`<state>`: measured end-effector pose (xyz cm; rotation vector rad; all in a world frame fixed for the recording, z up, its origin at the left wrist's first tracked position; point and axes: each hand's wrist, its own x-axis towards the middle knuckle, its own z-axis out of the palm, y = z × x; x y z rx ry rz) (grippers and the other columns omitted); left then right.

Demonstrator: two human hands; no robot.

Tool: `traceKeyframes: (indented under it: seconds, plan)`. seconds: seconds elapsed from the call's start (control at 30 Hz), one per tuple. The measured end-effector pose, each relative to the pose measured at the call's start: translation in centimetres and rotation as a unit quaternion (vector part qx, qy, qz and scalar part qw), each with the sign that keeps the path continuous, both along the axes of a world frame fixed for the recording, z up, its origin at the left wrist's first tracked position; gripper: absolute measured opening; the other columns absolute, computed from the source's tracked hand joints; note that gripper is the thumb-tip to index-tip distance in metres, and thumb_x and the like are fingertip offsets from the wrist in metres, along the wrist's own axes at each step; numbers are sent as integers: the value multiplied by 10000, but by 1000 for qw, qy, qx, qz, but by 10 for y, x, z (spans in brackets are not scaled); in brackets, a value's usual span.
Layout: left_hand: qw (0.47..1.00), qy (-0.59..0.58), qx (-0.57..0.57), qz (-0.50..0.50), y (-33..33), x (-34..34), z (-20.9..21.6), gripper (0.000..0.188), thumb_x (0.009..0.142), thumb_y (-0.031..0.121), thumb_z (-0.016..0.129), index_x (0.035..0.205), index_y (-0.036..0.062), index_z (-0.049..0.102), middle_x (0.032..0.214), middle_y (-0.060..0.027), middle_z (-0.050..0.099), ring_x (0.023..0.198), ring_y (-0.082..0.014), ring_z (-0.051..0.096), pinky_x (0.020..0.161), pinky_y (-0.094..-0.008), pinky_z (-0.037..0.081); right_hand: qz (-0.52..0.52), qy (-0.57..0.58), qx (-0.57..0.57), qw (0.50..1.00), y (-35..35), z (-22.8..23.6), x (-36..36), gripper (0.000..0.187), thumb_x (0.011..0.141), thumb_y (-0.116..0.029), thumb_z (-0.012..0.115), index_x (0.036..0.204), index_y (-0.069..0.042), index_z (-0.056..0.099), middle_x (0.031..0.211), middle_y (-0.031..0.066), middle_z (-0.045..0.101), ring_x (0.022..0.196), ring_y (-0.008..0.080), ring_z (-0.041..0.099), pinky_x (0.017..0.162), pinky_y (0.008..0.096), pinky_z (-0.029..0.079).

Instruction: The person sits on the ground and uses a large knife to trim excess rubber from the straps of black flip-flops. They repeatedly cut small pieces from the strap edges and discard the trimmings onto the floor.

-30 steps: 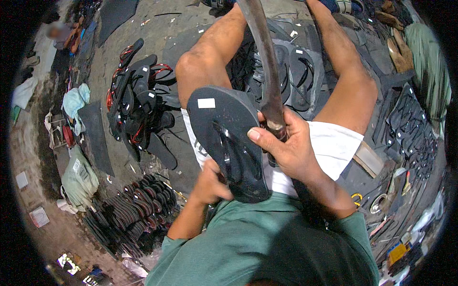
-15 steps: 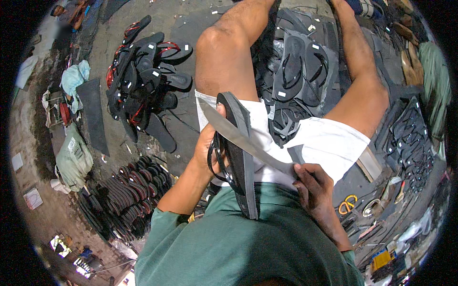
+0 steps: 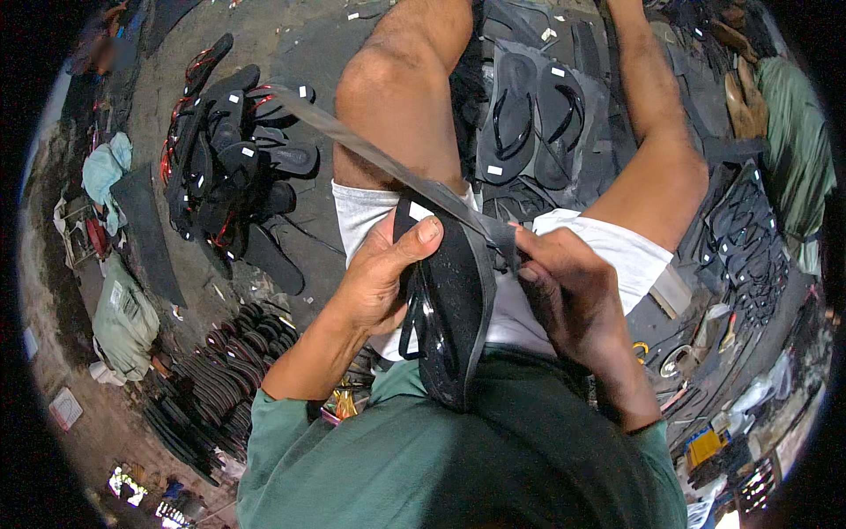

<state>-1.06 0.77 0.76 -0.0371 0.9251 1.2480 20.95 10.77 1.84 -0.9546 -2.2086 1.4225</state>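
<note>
My left hand (image 3: 374,278) grips a black flip-flop (image 3: 460,309) over my lap, thumb on the footbed beside a white label. The sole stands roughly upright in the view, its glossy black strap at the lower left. In my right hand (image 3: 577,295) is a long knife (image 3: 374,152), pinched at its dark lower end. Its blade slants up and left across the flip-flop's right edge and past my left knee. I cannot tell whether the blade touches the edge.
A heap of black and red-strapped flip-flops (image 3: 225,150) lies at the left. Below it stand rows of stacked soles (image 3: 216,379). A flip-flop pair (image 3: 509,110) lies between my legs. More straps and footwear (image 3: 749,238) lie at the right, near a green cloth (image 3: 797,141).
The knife has moved up and left, its blade now reaching past my knee. The flip-flop has turned so that its footbed shows more, and my left thumb lies on it.
</note>
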Motion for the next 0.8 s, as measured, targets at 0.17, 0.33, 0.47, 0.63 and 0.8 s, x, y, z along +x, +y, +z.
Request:
traceKeyframes:
  seconds: [0.17, 0.33, 0.47, 0.63, 0.8]
  plan:
    - [996, -4, -36, 82, -9, 2, -3, 287, 949, 170, 698, 1177, 32, 590, 1054, -65, 687, 948, -150, 682, 864, -322, 571, 27, 12, -30, 999, 1, 3, 14, 453, 833, -71, 757, 1276, -136, 689, 918, 138, 698, 740, 332, 672, 666, 393, 552]
    - [998, 22, -24, 50, -7, 0, -6, 297, 932, 115, 704, 1188, 42, 573, 1081, -42, 665, 1008, -156, 650, 944, -332, 500, 35, -14, 4, 999, 4, -4, 21, 520, 807, -76, 770, 1312, -155, 679, 954, 164, 709, 754, 337, 679, 661, 410, 557]
    - [997, 46, -41, 44, 4, 0, 9, 308, 950, 130, 687, 1221, 39, 573, 1112, -46, 665, 1040, -159, 653, 975, -344, 509, 13, 18, -70, 997, 11, 0, -4, 501, 852, -43, 738, 1328, -185, 672, 888, 128, 675, 684, 277, 653, 577, 380, 526]
    - [998, 54, -24, 23, 7, 0, 12, 347, 958, 181, 689, 1246, 26, 572, 1112, -71, 686, 1023, -172, 682, 940, -345, 553, 36, 17, 23, 999, 14, -11, -12, 538, 884, -112, 733, 1390, -244, 608, 842, 84, 625, 624, 241, 618, 543, 355, 498]
    - [996, 58, -9, -72, 22, 7, 18, 426, 944, 263, 721, 1252, 8, 574, 1103, -100, 712, 964, -185, 707, 896, -343, 573, 44, 47, -115, 991, 33, -7, -22, 398, 907, -14, 678, 1303, -51, 659, 858, 161, 623, 674, 270, 582, 639, 352, 487]
